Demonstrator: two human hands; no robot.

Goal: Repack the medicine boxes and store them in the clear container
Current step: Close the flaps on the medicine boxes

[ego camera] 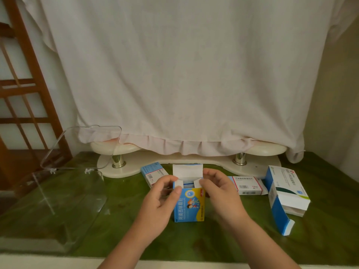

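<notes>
A blue and yellow medicine box (191, 205) stands upright on the green table, its top lid flap raised and blue contents showing inside. My left hand (162, 199) grips the box's left side and pinches the left inner flap. My right hand (219, 193) pinches the right inner flap. The clear container (58, 193) sits at the left with its lid tipped up behind it. A small blue and white box (152, 172) lies behind my left hand. A red and white box (247, 184) lies flat to the right. A larger blue and white box (285, 193) lies open at the far right.
A cream stand (184, 162) with two metal posts runs along the back of the table, draped by a pale cloth (174, 74). A wooden lattice frame (23, 94) stands at the left. The table's front edge (58, 259) is just below my forearms.
</notes>
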